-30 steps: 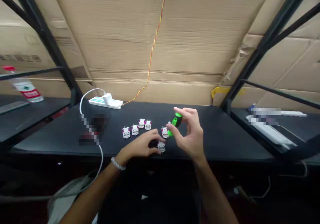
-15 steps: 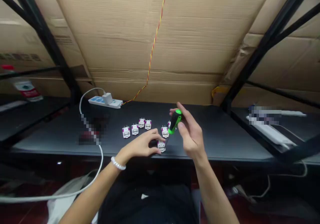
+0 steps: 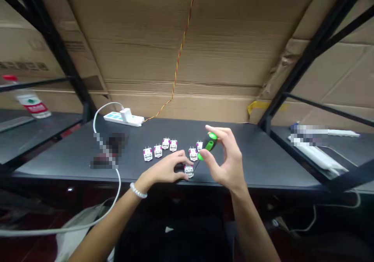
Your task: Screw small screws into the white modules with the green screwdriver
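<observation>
Near the table's front edge, my left hand (image 3: 168,166) grips a small white and purple plug-like piece (image 3: 189,171) between thumb and fingers. My right hand (image 3: 226,158) is closed around the handle of a black and green screwdriver (image 3: 209,145). Its handle tilts up to the right, and the thin shaft points down to the right side of the held piece; whether the tip touches it I cannot tell. Just beyond my hands lie two similar pieces with metal prongs, a nearer one (image 3: 193,154) and a farther one (image 3: 199,145). Several more (image 3: 158,151) lie left of these.
A white power strip (image 3: 124,118) with a plugged-in adapter lies at the back left. Its white cable (image 3: 119,184) runs over the table's front edge. Black metal posts (image 3: 304,55) flank the black table (image 3: 263,160); cardboard (image 3: 140,59) stands behind. A bottle (image 3: 33,104) is far left.
My right hand has shifted slightly right, and the screwdriver's handle now leans more to the right. My left hand and the piece in it stay in place.
</observation>
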Demonstrator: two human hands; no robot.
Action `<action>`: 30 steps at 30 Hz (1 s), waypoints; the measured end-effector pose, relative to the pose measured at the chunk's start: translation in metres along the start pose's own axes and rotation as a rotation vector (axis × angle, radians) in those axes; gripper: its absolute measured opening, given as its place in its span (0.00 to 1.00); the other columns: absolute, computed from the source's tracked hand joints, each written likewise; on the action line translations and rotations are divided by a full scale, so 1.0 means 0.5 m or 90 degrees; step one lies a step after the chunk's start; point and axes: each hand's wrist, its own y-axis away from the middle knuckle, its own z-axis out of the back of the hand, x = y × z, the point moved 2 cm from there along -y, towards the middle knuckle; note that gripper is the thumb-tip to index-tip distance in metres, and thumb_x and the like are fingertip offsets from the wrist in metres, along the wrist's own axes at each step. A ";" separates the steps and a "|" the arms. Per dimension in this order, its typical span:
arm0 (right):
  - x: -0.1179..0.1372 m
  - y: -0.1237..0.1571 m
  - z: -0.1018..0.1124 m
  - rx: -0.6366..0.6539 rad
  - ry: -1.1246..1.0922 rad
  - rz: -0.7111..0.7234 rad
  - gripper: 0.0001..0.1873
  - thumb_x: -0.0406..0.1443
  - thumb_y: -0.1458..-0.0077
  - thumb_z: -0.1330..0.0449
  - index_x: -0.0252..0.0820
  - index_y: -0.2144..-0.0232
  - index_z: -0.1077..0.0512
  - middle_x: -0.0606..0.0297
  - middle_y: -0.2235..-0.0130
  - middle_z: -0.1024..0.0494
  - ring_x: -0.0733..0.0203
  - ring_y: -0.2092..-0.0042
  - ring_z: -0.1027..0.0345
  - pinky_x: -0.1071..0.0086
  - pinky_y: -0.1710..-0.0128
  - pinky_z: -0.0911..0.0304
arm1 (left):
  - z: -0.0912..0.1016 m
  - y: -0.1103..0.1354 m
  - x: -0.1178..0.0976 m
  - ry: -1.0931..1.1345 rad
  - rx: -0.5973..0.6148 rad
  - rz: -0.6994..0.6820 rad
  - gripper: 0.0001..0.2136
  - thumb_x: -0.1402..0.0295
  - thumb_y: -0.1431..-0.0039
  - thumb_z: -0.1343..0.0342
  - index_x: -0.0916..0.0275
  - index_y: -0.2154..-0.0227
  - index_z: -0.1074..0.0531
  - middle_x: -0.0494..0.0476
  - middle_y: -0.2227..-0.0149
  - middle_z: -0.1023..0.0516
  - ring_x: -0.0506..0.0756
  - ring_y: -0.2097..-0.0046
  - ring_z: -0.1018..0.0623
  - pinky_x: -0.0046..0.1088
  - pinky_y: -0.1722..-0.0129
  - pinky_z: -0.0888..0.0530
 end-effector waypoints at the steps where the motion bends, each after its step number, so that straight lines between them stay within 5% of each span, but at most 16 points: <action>1: 0.002 -0.001 0.000 -0.014 0.025 0.000 0.25 0.40 0.37 0.33 0.48 0.39 0.26 0.57 0.50 0.27 0.52 0.52 0.28 0.58 0.52 0.26 | 0.000 0.000 0.000 -0.002 -0.001 0.001 0.18 0.59 0.38 0.31 0.58 0.48 0.21 0.58 0.53 0.26 0.59 0.53 0.24 0.37 0.48 0.27; 7: 0.000 0.000 -0.003 0.035 -0.076 0.010 0.29 0.33 0.29 0.51 0.52 0.29 0.37 0.56 0.44 0.25 0.51 0.45 0.27 0.52 0.43 0.28 | 0.003 0.001 -0.007 0.005 0.001 0.007 0.17 0.60 0.39 0.30 0.57 0.48 0.20 0.55 0.56 0.27 0.58 0.55 0.24 0.36 0.49 0.27; 13: -0.011 0.006 -0.021 -0.021 -0.063 -0.014 0.33 0.36 0.35 0.35 0.51 0.31 0.35 0.59 0.49 0.19 0.53 0.49 0.22 0.56 0.44 0.26 | 0.003 0.000 -0.008 0.004 0.002 0.006 0.18 0.60 0.38 0.31 0.57 0.48 0.21 0.56 0.55 0.27 0.59 0.54 0.24 0.36 0.49 0.27; 21: -0.023 0.001 -0.021 -0.029 0.011 -0.027 0.31 0.38 0.30 0.43 0.53 0.28 0.38 0.56 0.46 0.31 0.53 0.47 0.29 0.51 0.41 0.28 | 0.001 0.000 -0.005 0.006 -0.001 0.005 0.18 0.60 0.39 0.30 0.58 0.49 0.21 0.55 0.56 0.28 0.58 0.55 0.24 0.35 0.50 0.27; 27: -0.027 0.008 -0.021 0.001 -0.169 -0.036 0.23 0.37 0.27 0.50 0.52 0.34 0.32 0.56 0.44 0.25 0.51 0.47 0.24 0.53 0.48 0.25 | 0.001 -0.001 -0.004 0.008 0.000 0.009 0.17 0.61 0.39 0.30 0.57 0.49 0.21 0.56 0.54 0.27 0.58 0.53 0.24 0.36 0.49 0.27; 30: -0.022 0.008 -0.022 -0.037 -0.104 -0.014 0.19 0.39 0.32 0.40 0.51 0.40 0.26 0.56 0.47 0.26 0.51 0.49 0.26 0.53 0.49 0.25 | 0.002 0.000 -0.003 0.003 -0.002 0.009 0.18 0.62 0.40 0.29 0.57 0.49 0.20 0.56 0.55 0.27 0.59 0.53 0.24 0.36 0.48 0.27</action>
